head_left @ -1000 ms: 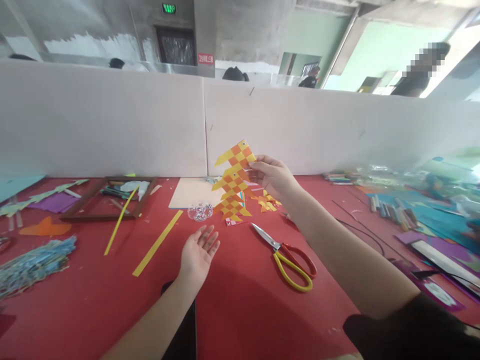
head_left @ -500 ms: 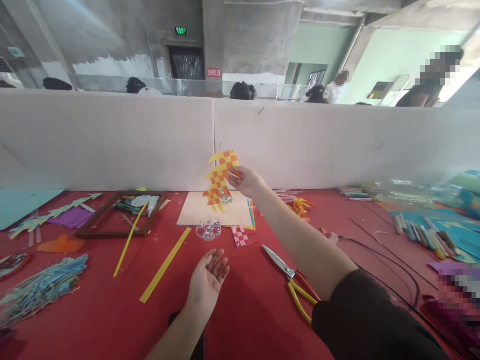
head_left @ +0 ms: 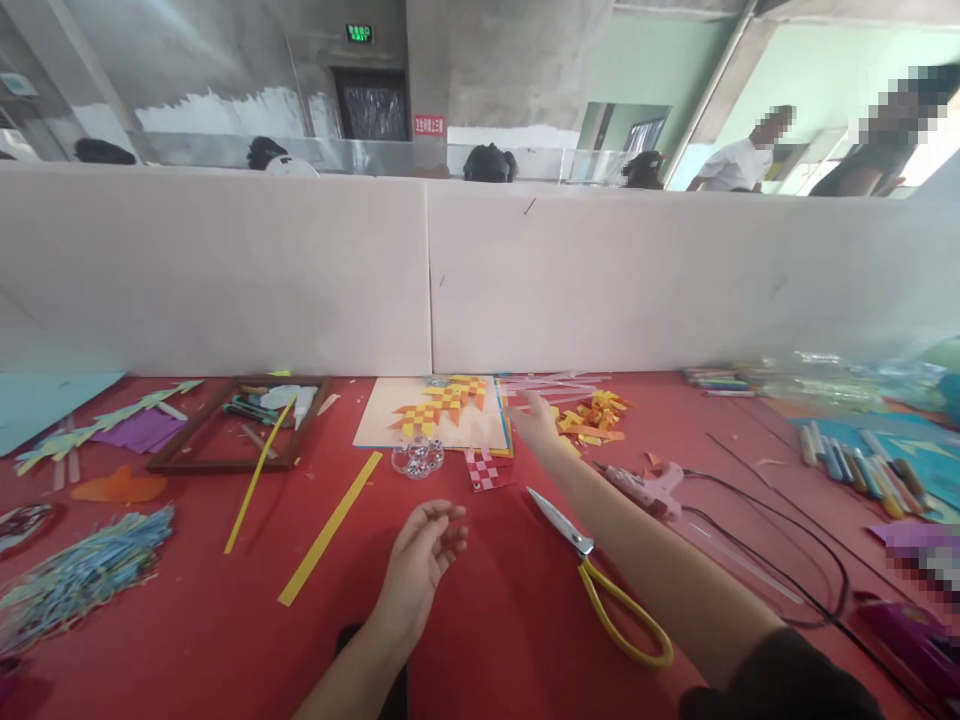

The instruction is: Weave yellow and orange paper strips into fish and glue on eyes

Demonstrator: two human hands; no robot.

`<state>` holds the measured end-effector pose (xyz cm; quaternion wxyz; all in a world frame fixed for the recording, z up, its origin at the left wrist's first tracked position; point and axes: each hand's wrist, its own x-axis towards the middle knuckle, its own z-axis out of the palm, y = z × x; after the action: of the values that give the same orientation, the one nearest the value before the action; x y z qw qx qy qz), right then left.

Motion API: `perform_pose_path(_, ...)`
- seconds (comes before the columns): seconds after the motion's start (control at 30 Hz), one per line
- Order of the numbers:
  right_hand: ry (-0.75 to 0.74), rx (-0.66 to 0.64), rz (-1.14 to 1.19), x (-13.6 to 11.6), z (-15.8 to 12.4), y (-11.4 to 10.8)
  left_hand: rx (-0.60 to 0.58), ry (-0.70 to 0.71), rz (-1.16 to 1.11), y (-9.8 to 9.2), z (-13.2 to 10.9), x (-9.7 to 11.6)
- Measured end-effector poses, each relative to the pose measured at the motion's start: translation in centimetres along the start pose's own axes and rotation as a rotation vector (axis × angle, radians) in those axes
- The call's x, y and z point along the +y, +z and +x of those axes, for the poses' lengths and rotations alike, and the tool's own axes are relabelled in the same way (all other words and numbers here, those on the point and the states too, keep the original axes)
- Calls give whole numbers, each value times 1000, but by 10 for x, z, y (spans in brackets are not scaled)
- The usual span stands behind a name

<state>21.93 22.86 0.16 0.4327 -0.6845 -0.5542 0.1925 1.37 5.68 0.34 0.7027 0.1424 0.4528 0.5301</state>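
Observation:
My left hand (head_left: 426, 560) hovers over the red table, palm sideways, its fingers loosely curled and apart with nothing in them. Past the right edge of the cream paper sheets (head_left: 373, 425) is my right hand (head_left: 535, 422), smeared a little, fingers stretched out and apparently holding nothing. Orange and yellow checkered woven paper fish (head_left: 444, 403) lie on those sheets. In front of them sit a clear dish of small googly eyes (head_left: 418, 459) and a pink and white checkered paper fish (head_left: 482, 471). Yellow-handled scissors (head_left: 583, 550) lie under my right forearm.
A pink glue gun (head_left: 651, 490) with a black cord lies right of my forearm, near orange paper scraps (head_left: 596, 415). To the left are yellow paper strips (head_left: 330, 530), a brown frame (head_left: 217, 464) and shredded blue paper (head_left: 94, 565). A white partition (head_left: 300, 270) stands behind.
My right hand has let go of the orange checkered paper fish, which now lie on the paper sheets, and has moved down and right. My left hand has curled its fingers slightly.

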Motion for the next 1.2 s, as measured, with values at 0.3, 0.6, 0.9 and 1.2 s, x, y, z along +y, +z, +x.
perform_pose_path(0.3, -401, -181, -175, 22, -111, -79, 148, 354, 1326, -28, -3, 111)
perform_pose_path(0.6, -512, -63, -524, 81, -194, -99, 334, 94, 1808, -76, 38, 111)
perform_pose_path(0.9, -512, -66, -450, 85, -197, -106, 433, 95, 1879, -70, 37, 103)
perform_pose_path(1.2, -474, -65, -428, 83, -198, -103, 533, 320, 1555, -55, 22, 67)
